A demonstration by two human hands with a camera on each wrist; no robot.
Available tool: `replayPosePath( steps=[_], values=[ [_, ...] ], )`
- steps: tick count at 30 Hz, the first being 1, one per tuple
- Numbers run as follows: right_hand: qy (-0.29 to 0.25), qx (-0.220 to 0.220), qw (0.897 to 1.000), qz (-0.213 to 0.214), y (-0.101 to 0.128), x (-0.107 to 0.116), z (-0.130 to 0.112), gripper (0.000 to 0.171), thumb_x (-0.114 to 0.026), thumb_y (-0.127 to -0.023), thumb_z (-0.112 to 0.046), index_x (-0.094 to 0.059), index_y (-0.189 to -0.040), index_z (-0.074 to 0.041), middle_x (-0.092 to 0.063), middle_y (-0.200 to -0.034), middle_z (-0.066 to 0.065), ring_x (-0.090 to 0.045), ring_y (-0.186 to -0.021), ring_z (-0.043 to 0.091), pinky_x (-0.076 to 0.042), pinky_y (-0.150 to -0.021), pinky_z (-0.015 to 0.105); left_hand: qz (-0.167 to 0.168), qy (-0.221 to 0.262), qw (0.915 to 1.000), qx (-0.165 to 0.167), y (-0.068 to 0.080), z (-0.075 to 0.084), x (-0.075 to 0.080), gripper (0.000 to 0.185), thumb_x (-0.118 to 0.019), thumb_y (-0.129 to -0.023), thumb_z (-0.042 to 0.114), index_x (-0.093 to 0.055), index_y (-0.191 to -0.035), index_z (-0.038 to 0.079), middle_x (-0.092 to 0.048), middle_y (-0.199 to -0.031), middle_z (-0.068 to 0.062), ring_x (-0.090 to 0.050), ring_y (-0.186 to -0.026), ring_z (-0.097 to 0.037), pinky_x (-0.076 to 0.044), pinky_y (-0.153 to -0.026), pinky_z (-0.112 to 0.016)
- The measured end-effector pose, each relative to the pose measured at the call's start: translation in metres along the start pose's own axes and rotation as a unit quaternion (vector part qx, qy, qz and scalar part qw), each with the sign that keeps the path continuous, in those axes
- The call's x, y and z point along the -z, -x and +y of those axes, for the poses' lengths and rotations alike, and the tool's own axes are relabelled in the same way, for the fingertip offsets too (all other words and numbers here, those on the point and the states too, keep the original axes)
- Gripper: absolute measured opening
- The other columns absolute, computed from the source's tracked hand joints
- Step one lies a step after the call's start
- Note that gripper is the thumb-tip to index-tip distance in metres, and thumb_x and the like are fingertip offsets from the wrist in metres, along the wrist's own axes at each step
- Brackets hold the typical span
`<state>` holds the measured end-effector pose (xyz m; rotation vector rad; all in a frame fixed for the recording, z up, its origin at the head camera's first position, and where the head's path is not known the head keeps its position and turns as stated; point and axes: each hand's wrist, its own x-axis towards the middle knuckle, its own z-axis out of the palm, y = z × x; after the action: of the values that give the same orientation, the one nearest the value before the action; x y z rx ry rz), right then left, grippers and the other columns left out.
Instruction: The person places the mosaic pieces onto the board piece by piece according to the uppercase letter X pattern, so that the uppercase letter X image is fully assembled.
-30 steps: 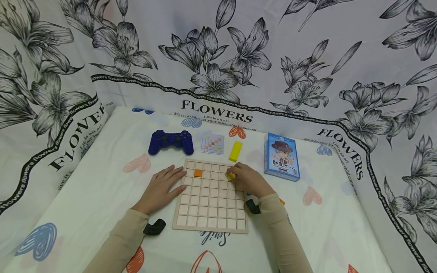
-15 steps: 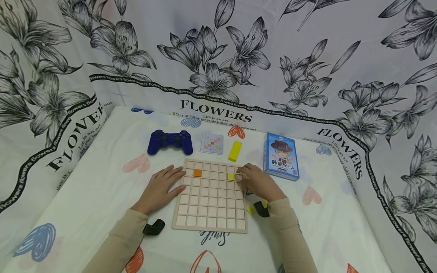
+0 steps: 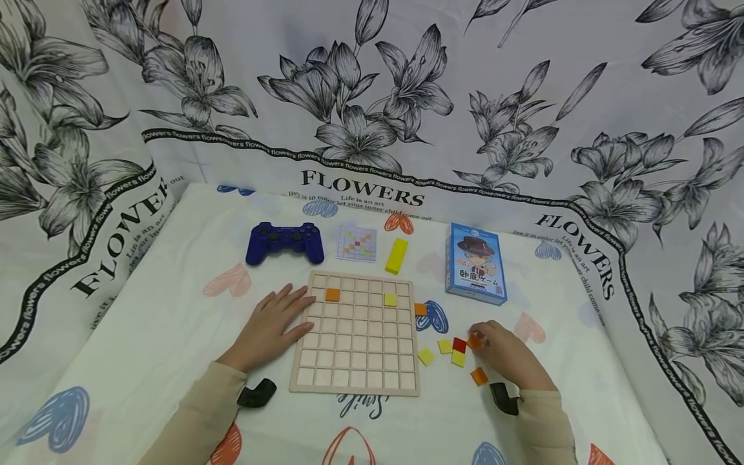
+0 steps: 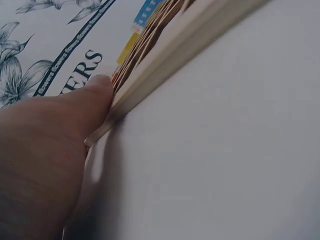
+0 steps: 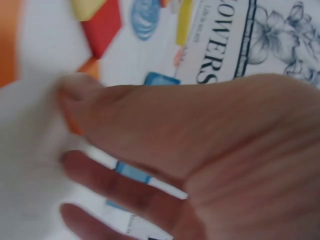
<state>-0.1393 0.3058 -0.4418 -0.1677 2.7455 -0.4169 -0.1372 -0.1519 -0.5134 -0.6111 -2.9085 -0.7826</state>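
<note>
the hands are apart. the left hand (image 3: 264, 328) rests, fingers extended, against the left edge of the wooden grid board (image 3: 353, 327). to the board's right, the right hand (image 3: 504, 352) pinches an orange tile (image 3: 473, 341) just beside a red tile (image 3: 459, 345); whether it is lifted, i cannot tell.

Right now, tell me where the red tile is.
In the head view, the red tile lies right of the wooden board, between a yellow tile and the right hand.
</note>
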Motion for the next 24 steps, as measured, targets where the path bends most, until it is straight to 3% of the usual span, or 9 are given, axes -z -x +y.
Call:
replayPosePath(
  steps=[11, 16, 24],
  values=[
    [-0.007, -0.019, 1.000, 0.005, 0.000, -0.005, 0.006, 0.034, -0.071, -0.086, -0.011, -0.061, -0.118, -0.011, -0.059, -0.106, 0.002, -0.057, -0.095, 0.019, -0.054, -0.089, 0.045, -0.006, -0.016, 0.9993, -0.033, 0.010, -0.001, 0.000, 0.064, -0.051, -0.094, 0.054, -0.038, -0.148, 0.023, -0.030, -0.156, -0.003, -0.020, -0.146, -0.029, -0.011, -0.118, -0.049],
    [0.009, 0.006, 0.999, 0.030, -0.004, 0.007, -0.011, 0.031, -0.072, -0.086, -0.012, -0.060, -0.114, -0.009, -0.061, -0.106, 0.004, -0.058, -0.099, 0.024, -0.054, -0.090, 0.044, 0.005, -0.029, 0.9990, -0.034, 0.010, 0.000, -0.001, 0.064, -0.051, -0.094, 0.054, -0.041, -0.147, 0.019, -0.033, -0.155, -0.005, -0.023, -0.145, -0.031, -0.014, -0.117, -0.049],
    [0.025, 0.107, 0.992, 0.063, -0.025, 0.020, -0.060, 0.020, -0.074, -0.084, -0.010, -0.065, -0.101, -0.011, -0.061, -0.099, 0.000, -0.059, -0.092, 0.021, -0.056, -0.084, 0.037, -0.002, -0.028, 0.9992, -0.028, 0.008, 0.002, 0.002, 0.064, -0.051, -0.094, 0.054, -0.042, -0.146, 0.017, -0.034, -0.154, -0.005, -0.023, -0.145, -0.031, -0.014, -0.118, -0.049]
  ],
)
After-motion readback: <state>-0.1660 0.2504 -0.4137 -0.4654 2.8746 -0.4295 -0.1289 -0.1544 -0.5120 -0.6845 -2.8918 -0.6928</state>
